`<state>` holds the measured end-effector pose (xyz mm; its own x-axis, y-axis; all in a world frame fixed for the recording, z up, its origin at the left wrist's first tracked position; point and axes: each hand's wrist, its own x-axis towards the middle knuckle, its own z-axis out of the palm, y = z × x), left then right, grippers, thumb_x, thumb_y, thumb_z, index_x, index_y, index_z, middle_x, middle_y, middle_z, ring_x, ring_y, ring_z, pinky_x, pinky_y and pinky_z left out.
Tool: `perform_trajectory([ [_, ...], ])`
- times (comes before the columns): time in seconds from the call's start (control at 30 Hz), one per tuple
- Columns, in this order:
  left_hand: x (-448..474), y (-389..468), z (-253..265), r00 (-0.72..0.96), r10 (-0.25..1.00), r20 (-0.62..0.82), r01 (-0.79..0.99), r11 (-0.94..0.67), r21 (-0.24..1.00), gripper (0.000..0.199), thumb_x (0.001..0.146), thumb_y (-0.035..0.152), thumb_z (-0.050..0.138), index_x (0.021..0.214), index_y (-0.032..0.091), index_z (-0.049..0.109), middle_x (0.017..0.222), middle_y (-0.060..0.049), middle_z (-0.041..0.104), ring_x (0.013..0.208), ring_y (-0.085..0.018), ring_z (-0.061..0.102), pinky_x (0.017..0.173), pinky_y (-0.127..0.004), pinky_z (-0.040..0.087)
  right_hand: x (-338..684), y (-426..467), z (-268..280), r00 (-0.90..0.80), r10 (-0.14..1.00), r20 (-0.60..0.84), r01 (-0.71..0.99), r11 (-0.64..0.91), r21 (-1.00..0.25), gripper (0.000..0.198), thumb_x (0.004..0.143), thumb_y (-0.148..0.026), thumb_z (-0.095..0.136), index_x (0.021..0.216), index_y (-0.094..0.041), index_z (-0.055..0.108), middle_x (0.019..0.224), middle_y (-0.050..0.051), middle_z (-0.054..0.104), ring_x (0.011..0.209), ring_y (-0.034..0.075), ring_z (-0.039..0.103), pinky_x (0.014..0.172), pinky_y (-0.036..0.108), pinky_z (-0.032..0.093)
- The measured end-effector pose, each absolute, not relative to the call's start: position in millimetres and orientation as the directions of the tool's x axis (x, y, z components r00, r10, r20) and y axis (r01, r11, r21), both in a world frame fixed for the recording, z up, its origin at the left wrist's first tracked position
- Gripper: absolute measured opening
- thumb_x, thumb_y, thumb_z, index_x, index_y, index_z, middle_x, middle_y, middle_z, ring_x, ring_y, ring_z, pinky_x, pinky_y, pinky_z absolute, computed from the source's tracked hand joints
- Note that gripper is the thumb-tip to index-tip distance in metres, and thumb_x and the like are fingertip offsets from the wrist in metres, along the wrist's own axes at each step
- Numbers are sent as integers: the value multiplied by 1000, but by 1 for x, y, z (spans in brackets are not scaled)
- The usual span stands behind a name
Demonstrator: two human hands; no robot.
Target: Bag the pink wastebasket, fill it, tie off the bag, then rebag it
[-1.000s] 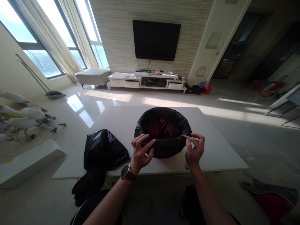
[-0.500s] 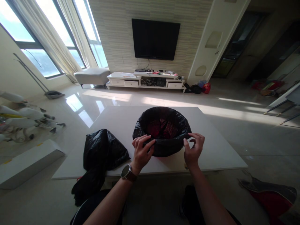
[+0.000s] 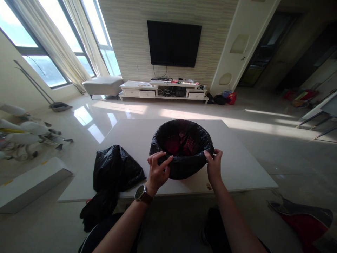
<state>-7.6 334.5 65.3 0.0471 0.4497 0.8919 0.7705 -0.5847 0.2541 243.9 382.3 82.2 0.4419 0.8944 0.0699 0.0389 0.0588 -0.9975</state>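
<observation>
1. A round bin (image 3: 181,165) stands on the white table (image 3: 244,168), near its front edge and a little right of the middle.
2. A black bin liner (image 3: 184,163) is folded over the bin's rim and hangs down its outer wall; red shows inside the opening and at the foot of the bin.
3. The left hand (image 3: 157,171) rests against the near left side of the rim, fingers (image 3: 165,162) curled over the folded plastic, thumb below them. It grips the liner's edge.
4. A wristwatch (image 3: 141,193) with a dark face sits on the left wrist.
5. The right hand (image 3: 214,165) is at the near right side of the rim, fingertips pinched together on the liner's edge.
6. Both hands are thus closed on the liner, one on each side, with the bin between them.
7. A second, crumpled black bag (image 3: 116,172) lies on the table to the left of the bin, apart from it, and part of it droops over the table's front edge.
8. Beyond the table, a television (image 3: 174,43) hangs on the far wall above a low white cabinet (image 3: 163,92).
9. A grey padded stool (image 3: 101,85) stands left of the cabinet, by the curtained windows (image 3: 47,38).
</observation>
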Motion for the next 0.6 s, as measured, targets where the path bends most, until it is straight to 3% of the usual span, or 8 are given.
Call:
perform_trajectory([
  [0.27, -4, 335, 63, 72, 440, 895, 764, -601, 234, 50, 88, -4, 60, 126, 25, 72, 128, -12, 57, 125, -30, 55, 105, -50, 52, 251, 379, 100, 325, 934, -145, -75, -128, -989, 40, 62, -54, 76, 80, -20, 63, 78, 0, 59, 79, 18, 54, 62, 30, 48],
  [0.6, -1, 332, 64, 146, 450, 881, 745, -636, 202, 52, 84, -7, 58, 125, 21, 71, 131, -13, 58, 130, -30, 55, 109, -49, 55, 261, 376, 121, 317, 883, -345, -297, -253, -921, 34, 43, -34, 80, 67, -19, 62, 72, 1, 61, 76, 20, 55, 50, 30, 51],
])
